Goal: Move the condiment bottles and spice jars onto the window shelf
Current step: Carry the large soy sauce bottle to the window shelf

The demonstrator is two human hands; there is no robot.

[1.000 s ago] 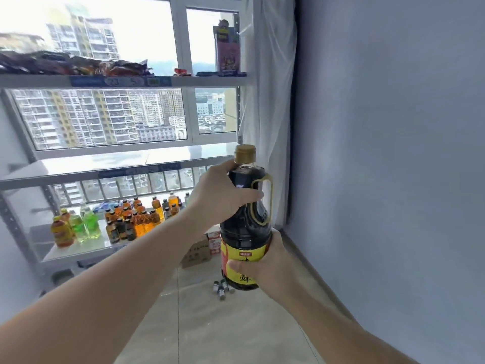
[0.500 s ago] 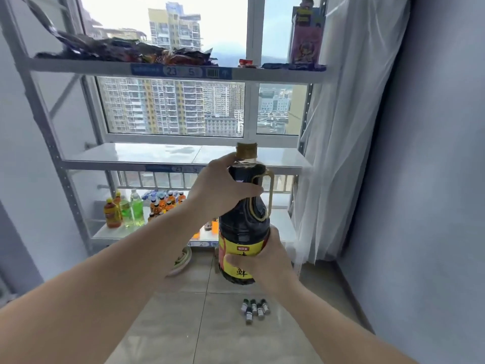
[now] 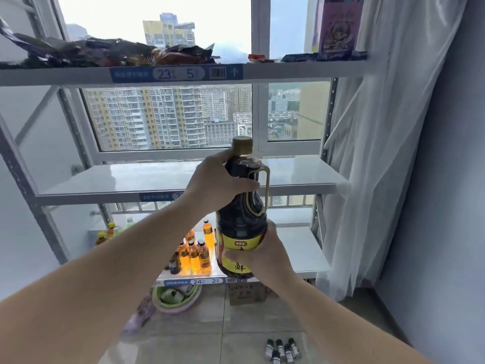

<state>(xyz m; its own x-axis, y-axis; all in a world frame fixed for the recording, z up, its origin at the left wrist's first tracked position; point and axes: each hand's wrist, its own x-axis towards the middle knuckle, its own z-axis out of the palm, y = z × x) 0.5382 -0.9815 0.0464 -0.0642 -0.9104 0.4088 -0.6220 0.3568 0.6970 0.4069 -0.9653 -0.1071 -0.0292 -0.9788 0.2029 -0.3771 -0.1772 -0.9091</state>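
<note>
As left hand [image 3: 215, 183] grips neck, right hand [image 3: 265, 254] base | tall dark gold-capped bottle [image 3: 240, 219] upright | white shelf [image 3: 147, 179] 12 o'clock

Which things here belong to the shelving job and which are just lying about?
Job: large dark sauce bottle with gold cap, gripped by left hand and right hand; bare white middle shelf; small dark-capped jars on floor.
Lying about: dark snack packets on top shelf; orange drink bottles on lower shelf; green bowl; pink carton.
</note>
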